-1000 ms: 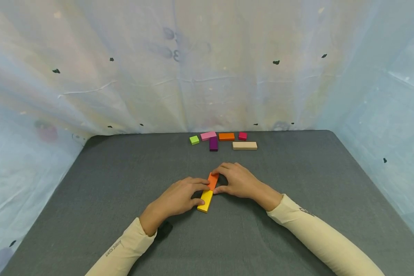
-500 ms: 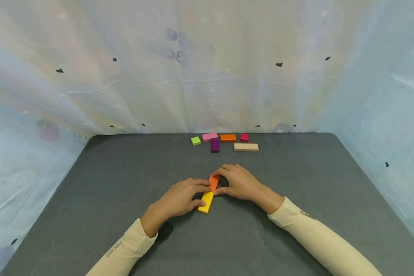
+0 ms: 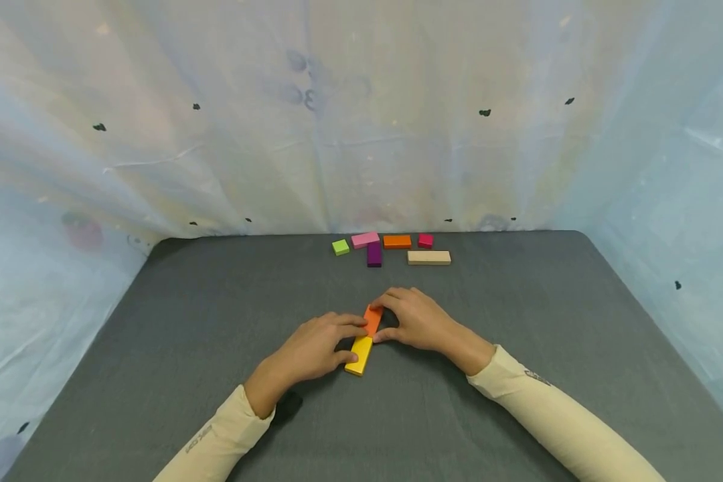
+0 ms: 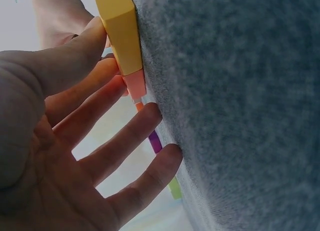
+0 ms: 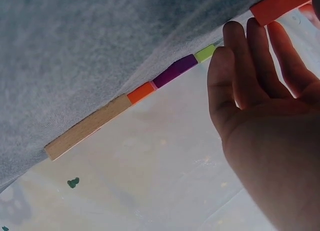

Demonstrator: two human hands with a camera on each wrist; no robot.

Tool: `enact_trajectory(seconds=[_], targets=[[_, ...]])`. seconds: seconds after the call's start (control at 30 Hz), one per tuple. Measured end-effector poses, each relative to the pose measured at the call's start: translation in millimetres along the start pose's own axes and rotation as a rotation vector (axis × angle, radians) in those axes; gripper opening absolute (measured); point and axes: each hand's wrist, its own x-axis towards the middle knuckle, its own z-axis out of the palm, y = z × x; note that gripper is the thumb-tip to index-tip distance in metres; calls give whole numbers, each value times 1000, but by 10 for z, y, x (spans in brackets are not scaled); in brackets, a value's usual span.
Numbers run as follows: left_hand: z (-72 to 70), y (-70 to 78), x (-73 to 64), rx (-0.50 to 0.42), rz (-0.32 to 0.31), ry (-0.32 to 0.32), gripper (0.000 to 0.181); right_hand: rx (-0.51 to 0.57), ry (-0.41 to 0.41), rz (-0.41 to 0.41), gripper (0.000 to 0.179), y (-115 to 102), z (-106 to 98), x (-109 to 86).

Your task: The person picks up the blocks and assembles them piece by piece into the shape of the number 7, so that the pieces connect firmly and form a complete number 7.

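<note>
A yellow block (image 3: 359,355) and an orange block (image 3: 373,320) lie end to end in a slanting line on the grey cloth. My left hand (image 3: 313,345) is on their left side, its thumb on the yellow block and its fairly straight index and middle fingertips touching the orange one. In the left wrist view, the other two fingers stretch out toward the cloth. From the right, my right hand (image 3: 422,318) holds the orange block, with curled fingers at its far end and the thumb by its near right corner. The hands partly cover the orange block.
Along the table's far edge lie a green block (image 3: 340,247), a pink block (image 3: 365,239), a purple block (image 3: 374,254), a darker orange block (image 3: 397,242), a red block (image 3: 425,240) and a long beige block (image 3: 429,258). A pale sheet (image 3: 361,134) hangs behind.
</note>
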Motion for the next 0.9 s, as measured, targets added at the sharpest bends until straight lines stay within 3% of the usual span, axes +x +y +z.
enact_trajectory(seconds=[0.6,0.9], targets=[[21,-51,-85,-17,-22,22,47,16,-20,3,54,-71,25,55],[0,-23,-9,8,-5,5,46,32,-19,17,53,-31,-17,3]])
